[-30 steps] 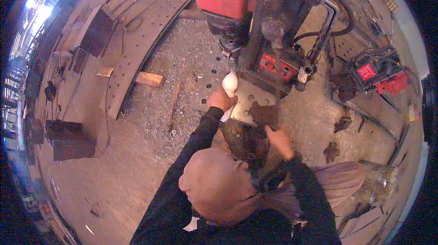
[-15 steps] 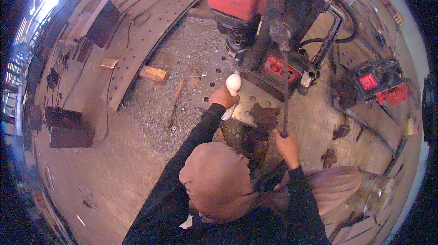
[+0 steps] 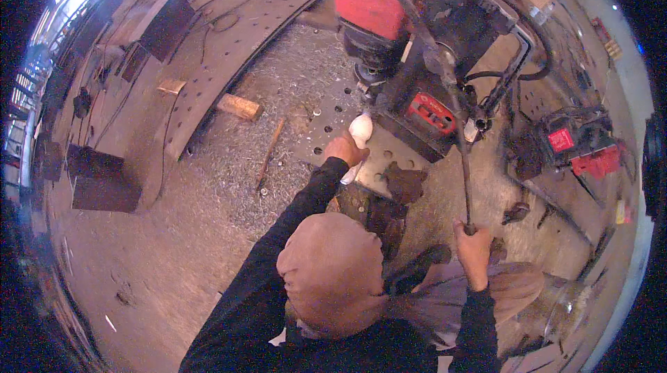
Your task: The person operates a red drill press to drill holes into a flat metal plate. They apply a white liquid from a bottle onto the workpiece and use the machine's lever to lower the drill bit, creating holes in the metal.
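My left hand [image 3: 347, 150] is wrapped around a pale, rounded plastic squeeze bottle [image 3: 360, 130], its narrow end toward the foot of a red and black magnetic drill [image 3: 369, 1]. Below the drill's spindle [image 3: 368, 73] lies a flat steel plate [image 3: 375, 163] with several round holes. In my right hand [image 3: 474, 255] is the lower end of the long feed lever [image 3: 463, 171], which runs up to the drill's hub. A dark, ragged piece [image 3: 405, 182] rests on the plate between my hands. The spindle's tip is partly hidden.
Metal shavings [image 3: 278, 88] cover the ground left of the plate. A wooden block [image 3: 240, 106] and a thin rod [image 3: 271, 154] lie there. Beyond runs a long perforated steel strip [image 3: 229, 60]. Another red and black machine [image 3: 577, 140] stands at right, and a black hose [image 3: 542, 70] loops behind the drill.
My right hand and the feed lever have swung to the right. My left hand keeps the bottle by the drill. The whole view has shifted slightly.
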Demonstrator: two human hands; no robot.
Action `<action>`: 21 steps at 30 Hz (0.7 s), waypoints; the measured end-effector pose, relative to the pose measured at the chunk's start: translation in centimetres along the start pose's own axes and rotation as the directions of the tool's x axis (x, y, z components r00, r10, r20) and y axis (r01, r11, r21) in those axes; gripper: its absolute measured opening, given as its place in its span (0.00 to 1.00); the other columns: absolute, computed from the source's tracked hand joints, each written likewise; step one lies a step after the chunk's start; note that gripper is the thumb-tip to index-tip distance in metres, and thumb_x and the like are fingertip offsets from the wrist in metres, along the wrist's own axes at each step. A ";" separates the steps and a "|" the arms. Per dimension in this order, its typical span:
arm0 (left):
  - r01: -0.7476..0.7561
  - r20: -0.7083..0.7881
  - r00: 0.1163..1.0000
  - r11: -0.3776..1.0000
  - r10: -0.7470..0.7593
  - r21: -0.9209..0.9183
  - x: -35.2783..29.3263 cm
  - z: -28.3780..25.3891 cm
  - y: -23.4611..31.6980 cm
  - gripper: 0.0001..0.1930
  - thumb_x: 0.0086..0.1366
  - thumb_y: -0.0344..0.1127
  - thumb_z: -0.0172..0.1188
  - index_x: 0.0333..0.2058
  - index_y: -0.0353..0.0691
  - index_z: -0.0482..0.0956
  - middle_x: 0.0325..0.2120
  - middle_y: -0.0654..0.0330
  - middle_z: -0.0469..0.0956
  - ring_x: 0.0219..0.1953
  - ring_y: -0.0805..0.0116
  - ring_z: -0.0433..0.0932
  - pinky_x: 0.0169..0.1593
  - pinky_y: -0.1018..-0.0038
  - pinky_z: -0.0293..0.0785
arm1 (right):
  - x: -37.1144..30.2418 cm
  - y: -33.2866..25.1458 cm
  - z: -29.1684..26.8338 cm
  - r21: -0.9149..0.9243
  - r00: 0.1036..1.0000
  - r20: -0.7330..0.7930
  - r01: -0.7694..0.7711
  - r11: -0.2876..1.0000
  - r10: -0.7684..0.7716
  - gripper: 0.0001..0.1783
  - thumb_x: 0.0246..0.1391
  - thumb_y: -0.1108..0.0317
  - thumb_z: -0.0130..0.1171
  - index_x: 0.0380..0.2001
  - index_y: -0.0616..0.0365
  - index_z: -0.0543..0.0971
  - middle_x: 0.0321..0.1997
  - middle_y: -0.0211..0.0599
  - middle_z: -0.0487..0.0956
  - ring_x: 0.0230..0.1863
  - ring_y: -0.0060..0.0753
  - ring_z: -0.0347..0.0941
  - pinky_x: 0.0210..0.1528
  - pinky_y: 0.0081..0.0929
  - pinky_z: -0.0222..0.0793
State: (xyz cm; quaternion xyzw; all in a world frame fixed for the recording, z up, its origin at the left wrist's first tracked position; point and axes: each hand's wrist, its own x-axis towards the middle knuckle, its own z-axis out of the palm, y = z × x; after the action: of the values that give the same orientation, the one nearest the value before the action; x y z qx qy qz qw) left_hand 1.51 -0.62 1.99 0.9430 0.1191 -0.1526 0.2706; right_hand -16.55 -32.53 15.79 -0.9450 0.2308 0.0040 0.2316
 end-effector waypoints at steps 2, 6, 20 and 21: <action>-0.001 0.019 1.000 1.000 0.001 0.016 0.0 0.0 0.1 0.39 0.46 0.56 0.67 0.49 0.30 0.71 0.42 0.40 0.79 0.46 0.46 0.80 0.50 0.58 0.76 | 0.0 1.9 -0.5 -0.025 0.994 -0.088 0.058 0.998 -0.060 0.22 0.51 0.56 0.64 0.20 0.68 0.75 0.18 0.45 0.75 0.22 0.37 0.71 0.31 0.38 0.67; 0.013 -0.015 1.000 1.000 -0.013 -0.010 -0.1 0.5 -0.4 0.38 0.47 0.56 0.67 0.49 0.30 0.71 0.42 0.40 0.79 0.46 0.46 0.80 0.50 0.58 0.76 | -0.1 1.8 -2.2 -0.099 0.985 -0.073 0.149 0.984 -0.157 0.21 0.51 0.58 0.63 0.17 0.65 0.74 0.13 0.40 0.70 0.18 0.33 0.64 0.26 0.38 0.62; 0.041 0.039 0.998 0.999 -0.042 0.025 -0.7 -0.2 0.6 0.37 0.48 0.56 0.69 0.49 0.33 0.71 0.43 0.45 0.80 0.46 0.50 0.80 0.50 0.60 0.77 | 0.0 0.3 -4.5 -0.061 0.987 0.109 0.127 0.990 -0.120 0.21 0.50 0.63 0.59 0.13 0.65 0.68 0.10 0.33 0.63 0.15 0.24 0.57 0.21 0.35 0.55; 0.036 0.032 0.999 0.999 -0.037 0.034 -0.6 0.0 0.5 0.37 0.48 0.57 0.69 0.49 0.33 0.71 0.43 0.45 0.80 0.47 0.50 0.80 0.51 0.60 0.76 | -0.1 -0.4 -4.9 -0.051 0.985 0.127 0.120 0.991 -0.113 0.20 0.50 0.63 0.59 0.13 0.65 0.68 0.10 0.33 0.63 0.15 0.24 0.57 0.21 0.35 0.55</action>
State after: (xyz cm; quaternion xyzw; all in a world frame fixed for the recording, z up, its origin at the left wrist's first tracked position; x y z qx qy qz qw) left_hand 1.09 -1.10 2.42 0.9425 0.1291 -0.1748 0.2539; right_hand -16.99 -34.29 20.33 -0.9612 0.1601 0.0559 0.2177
